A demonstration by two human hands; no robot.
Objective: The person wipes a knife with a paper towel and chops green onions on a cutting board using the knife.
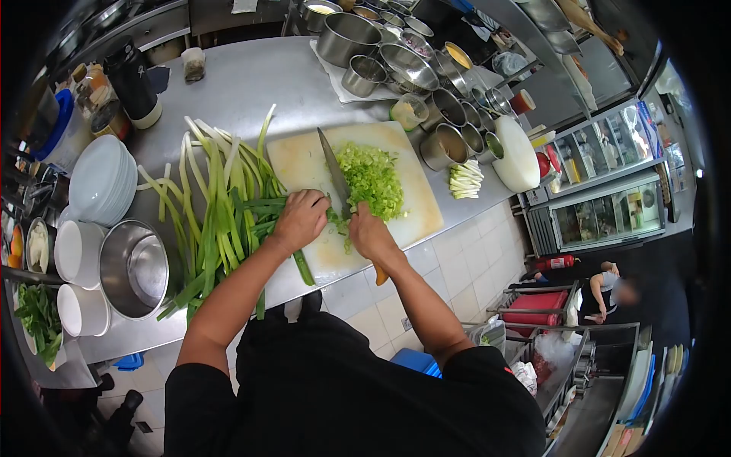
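Observation:
A large knife (333, 164) lies across the white cutting board (301, 156), its tip toward the back, with my right hand (369, 234) closed round its handle. To the left of the blade, my left hand (302, 218) presses down on green onion stalks with its fingers bent together. Chopped green onion (371, 179) is heaped on the board just right of the blade. Long green onions (228, 198) spread over the steel table on the left, some reaching onto the board. One green stalk (304, 268) sticks out over the board's front edge.
Steel pots (349, 38) crowd the back right of the steel table (244, 76). Cut white stalks (465, 180) lie right of the board. At left are stacked plates (99, 179), a steel bowl (135, 266) and white tubs (78, 311). Another person (603, 293) is at far right.

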